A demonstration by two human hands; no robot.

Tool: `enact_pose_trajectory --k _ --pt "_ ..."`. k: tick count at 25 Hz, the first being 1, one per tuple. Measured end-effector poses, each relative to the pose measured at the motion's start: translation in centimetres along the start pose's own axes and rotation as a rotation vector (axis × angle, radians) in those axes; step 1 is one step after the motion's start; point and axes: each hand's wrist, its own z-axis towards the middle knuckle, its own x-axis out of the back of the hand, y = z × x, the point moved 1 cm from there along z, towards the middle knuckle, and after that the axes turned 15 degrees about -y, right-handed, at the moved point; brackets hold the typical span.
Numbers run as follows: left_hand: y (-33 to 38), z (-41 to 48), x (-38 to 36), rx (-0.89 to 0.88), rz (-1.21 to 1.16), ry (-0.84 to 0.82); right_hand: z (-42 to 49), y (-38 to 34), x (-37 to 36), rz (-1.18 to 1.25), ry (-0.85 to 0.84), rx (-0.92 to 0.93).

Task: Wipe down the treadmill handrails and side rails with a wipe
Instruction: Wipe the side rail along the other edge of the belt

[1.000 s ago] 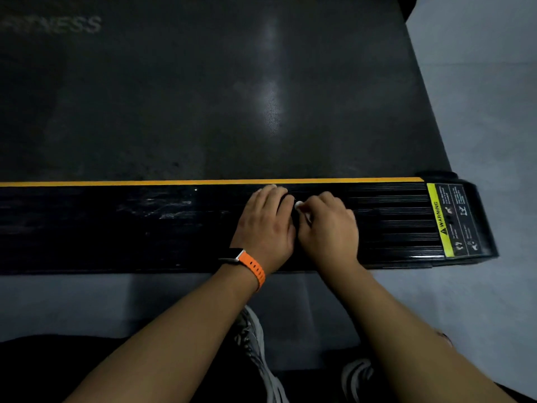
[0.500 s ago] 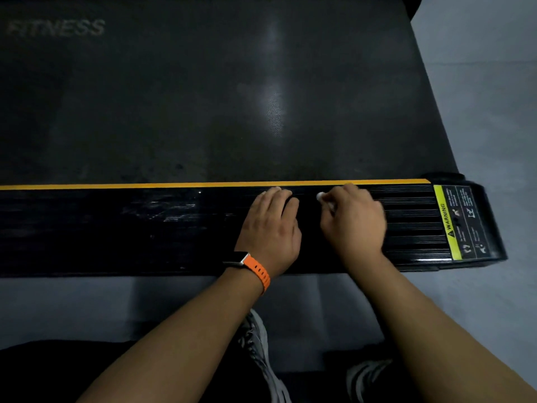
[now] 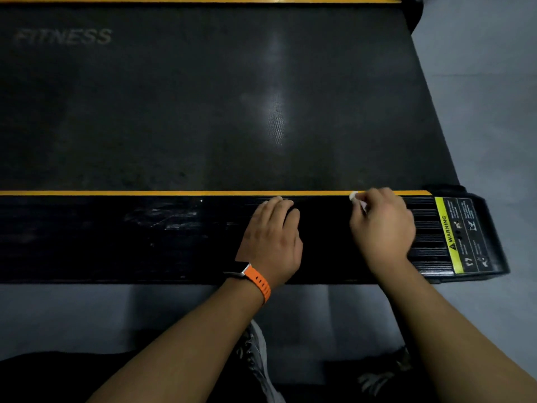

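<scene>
The near side rail (image 3: 174,237), black and ribbed, is seen from above, running across the view between the treadmill belt (image 3: 203,112) and the grey floor (image 3: 494,112); its far edge is marked by an orange strip (image 3: 145,193). The wipe (image 3: 355,196), small and white, is pinched in the curled fingers of the right hand (image 3: 383,225); only a crumpled end of it is shown, at the thumb side of the fist, and it is pressed on the rail right at the orange strip. The right hand is placed near the rail's right end, just beside a yellow and black warning label (image 3: 453,234). The left hand (image 3: 273,237) is laid palm down on the rail, its fingers relaxed and nothing gripped in them; it is set to the left of the right hand, apart from it, and the wipe is not touched by it. A watch with an orange strap (image 3: 257,279) is worn on the left wrist. Pale scuffs are seen on the rail left of the left hand; the word FITNESS (image 3: 64,36) is printed faintly on the belt; light shoes (image 3: 255,344) are seen on the floor below the forearms.
</scene>
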Motion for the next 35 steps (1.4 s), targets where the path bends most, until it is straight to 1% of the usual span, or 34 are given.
enact_pose_trajectory --k 1,2,4,5,6,7,9,11,12,13,15,16,17,18,20,21,22,24,26,28,30,31,32,33,35 --pt "0.0 0.0 -0.1 0.001 0.000 -0.001 0.2 -0.6 -0.4 0.014 -0.001 0.007" --pt "-0.2 0.1 -0.2 -0.003 -0.004 0.002 0.3 -2.2 -1.0 0.026 -0.013 0.069" --pt "-0.3 0.0 -0.4 -0.012 -0.021 0.007 -0.6 -5.8 -2.7 0.010 -0.066 0.257" --pt "-0.2 0.0 -0.3 -0.012 -0.038 0.004 -0.7 -6.5 -3.1 -0.014 -0.072 0.321" --pt "-0.2 0.1 -0.3 -0.008 -0.063 -0.001 -0.3 -6.2 -2.9 -0.034 -0.073 0.342" --pt "-0.2 0.1 -0.2 -0.002 -0.097 -0.004 -0.1 -5.2 -2.4 -0.053 -0.056 0.313" --pt "-0.8 -0.3 0.1 0.006 -0.167 -0.019 -0.1 -2.6 -1.2 -0.066 -0.004 0.181" --pt "-2.0 -0.9 0.6 -0.008 -0.160 -0.045 -0.3 -2.4 -1.2 -0.020 0.025 0.090" --pt "-2.8 -1.0 0.9 -0.022 -0.128 -0.052 -0.3 -3.7 -1.7 0.014 0.022 0.102" --pt "-3.6 -1.2 1.2 -0.034 -0.092 -0.056 -0.5 -5.8 -2.5 0.030 0.009 0.152" --pt "-5.0 -1.8 1.7 -0.040 -0.044 -0.069 -1.5 -9.2 -3.9 0.005 -0.033 0.311" --pt "-5.7 -2.1 1.9 -0.037 -0.028 -0.068 -1.6 -9.6 -4.1 -0.017 -0.046 0.368" --pt "-6.5 -2.5 2.0 -0.036 -0.015 -0.060 -1.3 -9.1 -3.8 -0.031 -0.046 0.377" --pt "-7.2 -3.0 2.1 -0.042 -0.006 -0.049 -1.1 -7.9 -3.4 -0.045 -0.022 0.338" --pt "-8.0 -3.7 2.2 -0.061 0.003 -0.029 -1.2 -5.9 -2.5 -0.041 0.060 0.199" --pt "-8.1 -3.8 2.2 -0.067 0.009 -0.021 -1.4 -6.0 -2.6 -0.037 0.068 0.160" --pt "-8.0 -3.7 2.1 -0.070 0.014 -0.016 -1.6 -7.0 -3.0 -0.030 0.054 0.166" --pt "-7.9 -3.5 2.0 -0.076 0.021 -0.020 -2.7 -10.5 -4.4 -0.039 -0.001 0.292" --pt "-7.8 -3.6 2.0 -0.073 0.036 -0.023 -3.2 -11.5 -4.8 -0.076 -0.006 0.380" --pt "-7.8 -3.7 2.0 -0.071 0.039 -0.020 -2.6 -9.1 -3.8 -0.090 0.008 0.314" --pt "-7.7 -3.7 2.1 -0.070 0.042 -0.026 -2.5 -6.7 -2.9 -0.049 0.070 0.174" --pt "-7.6 -3.7 2.1 -0.066 0.041 -0.027 -2.5 -6.7 -3.0 -0.026 0.074 0.133" --pt "-7.6 -3.6 2.1 -0.064 0.037 -0.025 -2.6 -7.7 -3.3 0.002 0.059 0.141" --pt "-7.7 -3.5 2.2 -0.065 0.035 -0.022 -2.9 -9.1 -3.8 0.018 0.025 0.192" --pt "-7.6 -3.5 2.2 -0.067 0.033 -0.021 -3.6 -10.5 -4.3 -0.036 -0.019 0.320"
